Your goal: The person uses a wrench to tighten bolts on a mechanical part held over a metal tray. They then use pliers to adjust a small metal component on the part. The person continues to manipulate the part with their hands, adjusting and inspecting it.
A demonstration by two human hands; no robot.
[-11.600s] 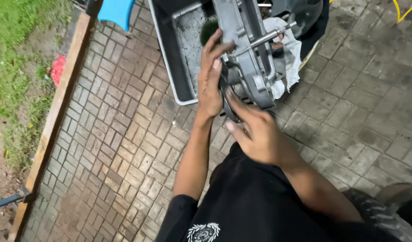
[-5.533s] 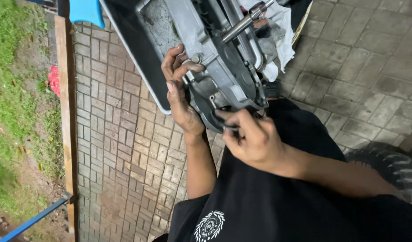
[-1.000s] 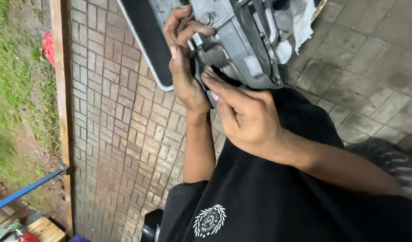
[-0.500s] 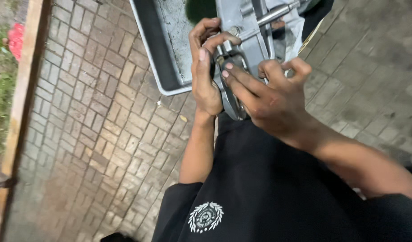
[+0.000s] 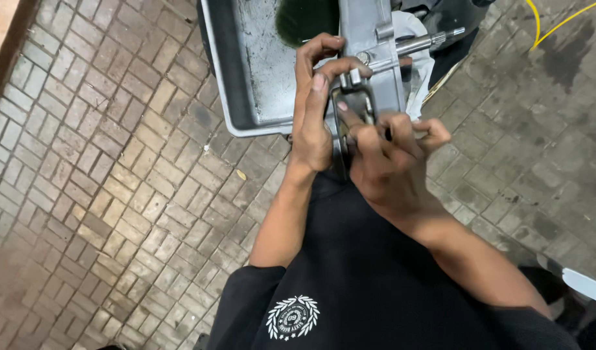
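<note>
I've got the grey metal engine casing (image 5: 369,45) propped up in front of me, its lower end coming down toward my lap and its upper part leaning over the grey metal tray (image 5: 246,84). A steel shaft (image 5: 427,42) sticks out of the casing to the right, w/ a white rag (image 5: 420,71) bunched just behind it.

Progress, as far as I can judge: the casing is out and bare, resting at the tray, and there's a dark green pool (image 5: 304,19) in the tray's far end, so draining looks done. What's left is the fiddly bit at the casing's lower end, where both my hands are busy. No loose bolts or removed covers show up on the brick paving (image 5: 116,194), so I'd say I'm mid-job, not near the end.

My left hand (image 5: 314,110) wraps the casing's left edge: fingers curled over the top, pressed close together, thumb lying along the side, clamping it steady. My right hand (image 5: 388,155) sits just below and to the right, touching the dark bracket-like part (image 5: 350,113) at the casing's bottom. Thumb and first fingers are bunched together in a pinch on something small there, prob. a clip or fastener, but it's hidden under my fingers and I can't tell what. The other fingers are folded out to the right, off the metal.

So the casing lies between both hands, left gripping, right working its lower tip.
</note>
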